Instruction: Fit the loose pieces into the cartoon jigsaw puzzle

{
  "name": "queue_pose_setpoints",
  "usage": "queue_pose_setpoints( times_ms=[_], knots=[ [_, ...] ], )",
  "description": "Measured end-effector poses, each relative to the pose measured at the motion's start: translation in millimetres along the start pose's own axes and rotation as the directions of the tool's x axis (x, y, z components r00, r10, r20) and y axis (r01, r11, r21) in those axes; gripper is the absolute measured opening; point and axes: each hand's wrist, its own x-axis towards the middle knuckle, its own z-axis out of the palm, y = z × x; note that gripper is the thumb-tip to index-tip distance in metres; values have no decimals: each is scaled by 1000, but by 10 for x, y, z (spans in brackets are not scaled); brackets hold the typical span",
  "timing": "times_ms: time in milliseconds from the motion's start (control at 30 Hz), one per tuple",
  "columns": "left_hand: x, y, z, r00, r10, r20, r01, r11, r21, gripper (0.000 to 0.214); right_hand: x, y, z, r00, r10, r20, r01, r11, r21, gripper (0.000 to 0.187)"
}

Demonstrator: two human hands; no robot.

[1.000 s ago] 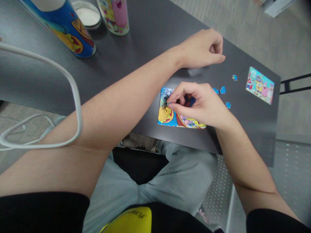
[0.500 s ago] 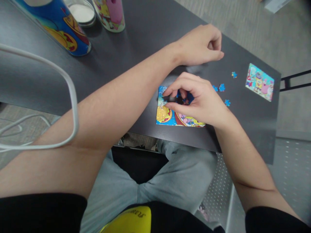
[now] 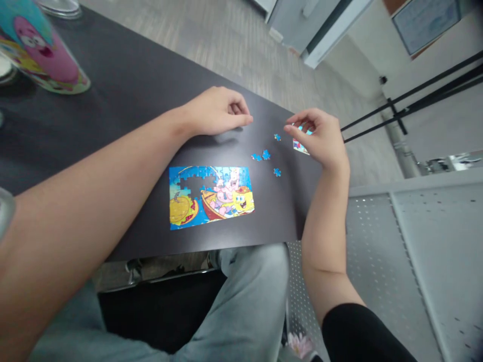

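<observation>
A partly assembled cartoon jigsaw puzzle (image 3: pixel 226 198) lies near the front edge of the dark table, with a gap in its upper left part. My left hand (image 3: pixel 221 110) rests on the table beyond it, fingers loosely curled and nothing visible in them. To the right, my right hand (image 3: pixel 319 133) hovers over a small picture card (image 3: pixel 301 147) and covers much of it. Its thumb and fingers are slightly apart, and I see nothing between them. Several loose blue puzzle pieces (image 3: pixel 266 155) lie between the puzzle and the card, one single piece (image 3: pixel 277 172) nearest the front.
A cartoon-printed tube (image 3: pixel 56 60) stands at the far left of the table (image 3: pixel 128 80), with a round clear lid (image 3: pixel 62 7) behind it. Beyond the right edge are black metal bars (image 3: pixel 400 113) and a grey perforated panel (image 3: pixel 377 251).
My right hand has left the puzzle and moved right to the picture card, uncovering the gap. The view has swung to the right. My left hand keeps its curled pose.
</observation>
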Motion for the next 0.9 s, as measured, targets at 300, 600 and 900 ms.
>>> queue_pose_setpoints(
  times_ms=[300,600,900],
  knots=[
    [2,-69,-42,1000,16,11,-16,1000,8,48,27,236,147,957,211,199,-202,977,-67,32],
    [-20,-54,-52,1000,-5,16,4,999,41,53,19,101,175,917,196,347,-220,975,30,22],
    [-13,-71,-52,999,17,28,-16,1000,-12,40,1,-6,227,866,52,497,-209,941,267,38]
  ],
)
